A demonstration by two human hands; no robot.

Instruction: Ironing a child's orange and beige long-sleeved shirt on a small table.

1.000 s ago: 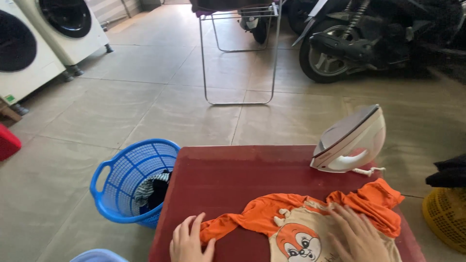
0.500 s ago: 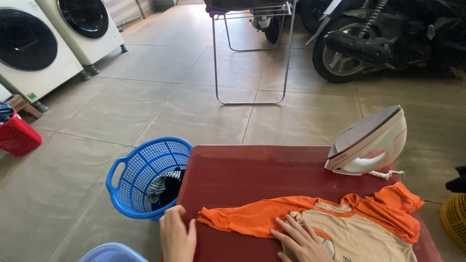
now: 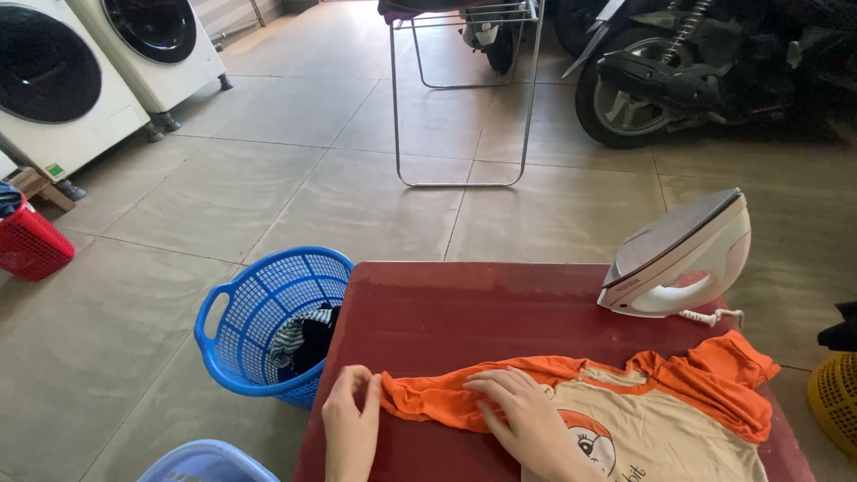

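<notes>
Left hand [image 3: 351, 430]: grip closed; thumb and fingers pinch the cuff end of the orange sleeve [image 3: 446, 397], at the near left part of the counter [image 3: 464, 308].
Right hand [image 3: 525, 421]: grip open; fingers spread and flat, palm down on the sleeve where it meets the body of the shirt [image 3: 625, 419]. It clamps nothing.
Shirt: small, beige front with orange sleeves and collar, a cartoon face printed on the chest. It lies flat on the near half of the counter, with the collar toward the far edge. The left-side sleeve is stretched out straight between the two hands; the other sleeve is bunched at the right edge.
Counter: dark red top; the far half is bare apart from the iron.
Iron [image 3: 680, 259]: white and pink, stood upright on its heel at the far right of the counter, soleplate facing left. It sits just beyond the bunched sleeve; its cord trails beside it.
Blue basket [image 3: 259, 312]: on the floor just beside the counter's left edge, with dark and striped clothes inside.
Floor, farther out: a red basket [image 3: 31, 245] at far left, two washing machines [image 3: 98, 62] beyond it, a metal drying rack [image 3: 464, 89], and a parked motorbike [image 3: 705, 71] at the back.
Yellow basket [image 3: 835, 402]: at the right edge, partly out of frame.
</notes>
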